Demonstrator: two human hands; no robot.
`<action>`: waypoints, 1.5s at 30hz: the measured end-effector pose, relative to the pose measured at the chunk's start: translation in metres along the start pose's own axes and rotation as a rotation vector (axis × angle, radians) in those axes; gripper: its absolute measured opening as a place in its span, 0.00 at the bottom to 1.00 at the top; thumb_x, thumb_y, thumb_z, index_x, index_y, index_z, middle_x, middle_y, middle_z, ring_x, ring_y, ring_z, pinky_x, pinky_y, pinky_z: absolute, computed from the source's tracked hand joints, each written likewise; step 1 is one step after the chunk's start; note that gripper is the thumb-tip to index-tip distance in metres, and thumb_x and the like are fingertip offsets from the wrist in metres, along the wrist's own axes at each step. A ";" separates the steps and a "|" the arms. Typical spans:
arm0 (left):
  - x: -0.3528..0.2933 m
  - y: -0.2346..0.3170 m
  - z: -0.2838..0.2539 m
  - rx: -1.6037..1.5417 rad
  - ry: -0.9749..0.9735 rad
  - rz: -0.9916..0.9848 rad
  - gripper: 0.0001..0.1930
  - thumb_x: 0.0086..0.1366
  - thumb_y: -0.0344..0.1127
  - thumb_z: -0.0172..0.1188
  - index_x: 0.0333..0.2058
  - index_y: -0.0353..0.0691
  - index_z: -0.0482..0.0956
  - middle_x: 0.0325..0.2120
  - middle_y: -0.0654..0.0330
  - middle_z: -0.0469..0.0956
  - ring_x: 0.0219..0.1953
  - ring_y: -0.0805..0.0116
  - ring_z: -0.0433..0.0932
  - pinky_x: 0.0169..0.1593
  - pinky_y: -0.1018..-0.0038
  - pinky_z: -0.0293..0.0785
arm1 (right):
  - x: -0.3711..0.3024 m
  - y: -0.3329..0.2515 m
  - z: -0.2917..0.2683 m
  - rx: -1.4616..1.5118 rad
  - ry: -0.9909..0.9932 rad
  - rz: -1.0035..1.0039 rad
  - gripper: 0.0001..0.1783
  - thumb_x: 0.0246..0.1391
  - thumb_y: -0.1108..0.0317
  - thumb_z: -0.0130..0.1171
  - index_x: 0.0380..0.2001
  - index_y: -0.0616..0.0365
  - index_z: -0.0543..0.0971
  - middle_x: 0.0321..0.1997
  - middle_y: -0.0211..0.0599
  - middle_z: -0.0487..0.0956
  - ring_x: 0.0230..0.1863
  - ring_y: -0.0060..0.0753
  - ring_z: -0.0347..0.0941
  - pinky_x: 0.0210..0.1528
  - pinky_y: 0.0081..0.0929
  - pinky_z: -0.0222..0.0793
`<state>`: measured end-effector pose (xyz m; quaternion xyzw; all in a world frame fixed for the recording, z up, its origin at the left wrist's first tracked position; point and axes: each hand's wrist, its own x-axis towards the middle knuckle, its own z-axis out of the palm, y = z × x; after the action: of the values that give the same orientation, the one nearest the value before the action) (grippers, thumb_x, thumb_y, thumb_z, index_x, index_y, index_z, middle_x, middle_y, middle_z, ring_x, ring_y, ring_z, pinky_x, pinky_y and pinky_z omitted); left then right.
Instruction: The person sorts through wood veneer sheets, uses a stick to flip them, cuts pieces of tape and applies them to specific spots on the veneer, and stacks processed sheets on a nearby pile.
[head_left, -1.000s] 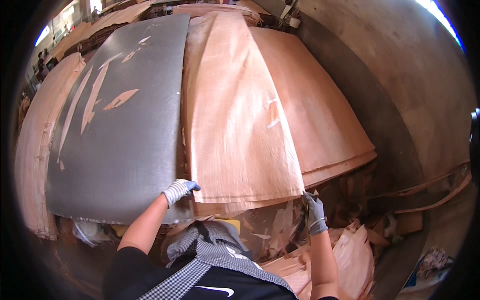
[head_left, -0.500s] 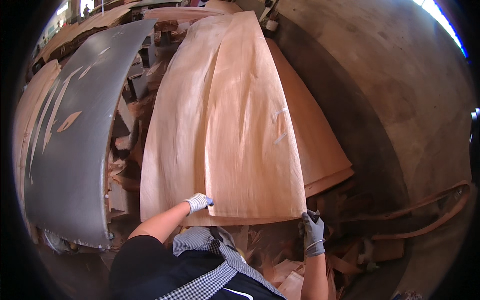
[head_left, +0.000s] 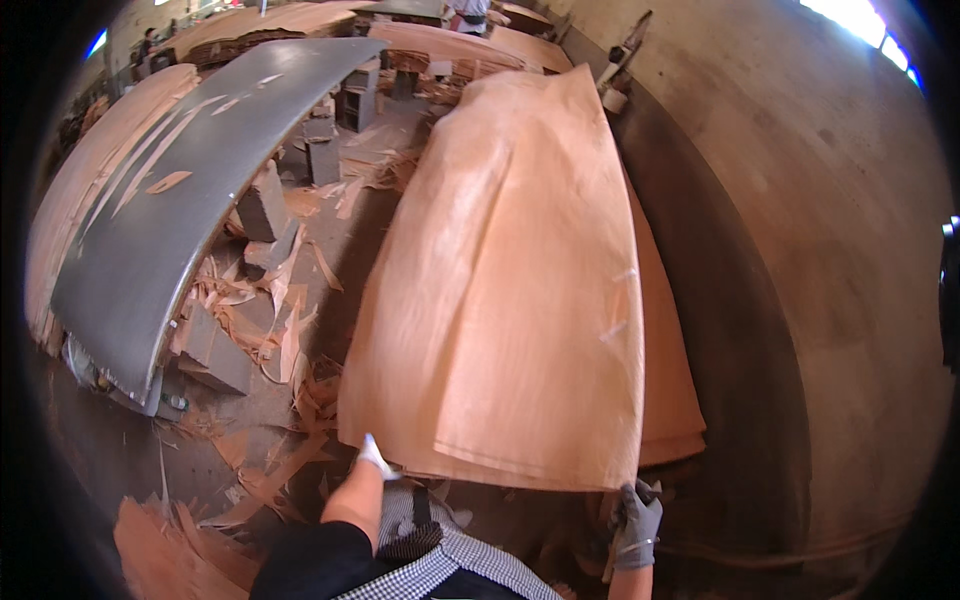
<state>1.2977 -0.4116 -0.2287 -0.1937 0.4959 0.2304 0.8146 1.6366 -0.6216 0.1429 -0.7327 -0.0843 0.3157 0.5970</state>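
Note:
A large, thin sheet of reddish wood veneer (head_left: 540, 380) spreads out in front of me, with a long fold or overlapping edge down its middle. Two pale strips of tape (head_left: 614, 331) show near its right edge. My right hand (head_left: 636, 528), in a grey glove, is closed on the near right corner. A small dark thing pokes out by its fingers, too little seen to name. At the near left edge, my left hand (head_left: 374, 457), in a pale glove, pinches the veneer; part of its fingers is hidden.
More veneer sheets (head_left: 668, 400) lie beneath, jutting out right. On the left a dark grey board (head_left: 190, 230) rests on concrete blocks (head_left: 262, 203), with a veneer stack (head_left: 110, 170) beyond. Torn veneer scraps (head_left: 180, 550) litter the floor. A wall (head_left: 800, 200) runs along the right; another person (head_left: 470, 15) stands far back.
My left hand has moved from the sheet's middle fold to its near left edge. The right hand keeps its corner. My view has shifted, showing more floor and scraps on the left.

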 end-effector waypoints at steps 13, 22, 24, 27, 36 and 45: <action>0.066 -0.123 0.082 -0.483 -0.147 0.398 0.12 0.60 0.37 0.56 0.42 0.42 0.71 0.42 0.61 0.74 0.46 0.61 0.72 0.52 0.63 0.69 | 0.145 -0.003 -0.104 -0.132 0.058 -0.116 0.11 0.50 0.68 0.59 0.34 0.62 0.72 0.12 0.28 0.67 0.07 0.20 0.58 0.09 0.19 0.53; 0.111 -0.143 0.121 -0.481 -0.059 0.627 0.16 0.55 0.32 0.59 0.43 0.50 0.71 0.40 0.64 0.75 0.45 0.63 0.73 0.50 0.61 0.69 | 0.241 0.033 -0.142 -0.117 0.013 -0.132 0.08 0.47 0.74 0.59 0.30 0.62 0.71 0.13 0.29 0.69 0.08 0.23 0.61 0.08 0.21 0.53; 0.124 -0.160 0.129 -0.498 -0.161 0.555 0.16 0.56 0.36 0.59 0.44 0.44 0.71 0.40 0.62 0.76 0.44 0.61 0.73 0.52 0.61 0.68 | 0.247 0.047 -0.154 -0.077 0.116 -0.150 0.06 0.47 0.75 0.59 0.28 0.63 0.72 0.15 0.31 0.69 0.09 0.22 0.61 0.09 0.20 0.53; 0.094 -0.195 0.156 -0.587 -0.140 0.467 0.13 0.57 0.40 0.58 0.39 0.41 0.74 0.41 0.60 0.76 0.47 0.59 0.72 0.55 0.63 0.65 | 0.277 0.055 -0.187 -0.090 0.108 -0.127 0.09 0.47 0.74 0.59 0.33 0.65 0.73 0.15 0.31 0.69 0.08 0.22 0.61 0.08 0.20 0.53; 0.090 -0.208 0.195 -0.327 -0.304 0.567 0.26 0.56 0.50 0.57 0.50 0.43 0.67 0.52 0.60 0.68 0.56 0.62 0.63 0.59 0.63 0.57 | 0.376 0.080 -0.223 -0.077 0.047 -0.038 0.10 0.49 0.72 0.59 0.35 0.60 0.73 0.14 0.30 0.69 0.10 0.23 0.62 0.08 0.21 0.54; 0.091 -0.151 0.143 -0.176 -0.090 0.559 0.32 0.58 0.55 0.54 0.57 0.46 0.60 0.58 0.59 0.60 0.59 0.57 0.59 0.61 0.54 0.54 | 0.433 0.149 -0.237 -0.218 0.015 0.107 0.05 0.52 0.71 0.56 0.32 0.58 0.72 0.15 0.28 0.69 0.11 0.22 0.62 0.11 0.20 0.56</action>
<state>1.5230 -0.4407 -0.2356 -0.1088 0.4717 0.4963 0.7207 2.0729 -0.6401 -0.1313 -0.7990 -0.0741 0.3306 0.4968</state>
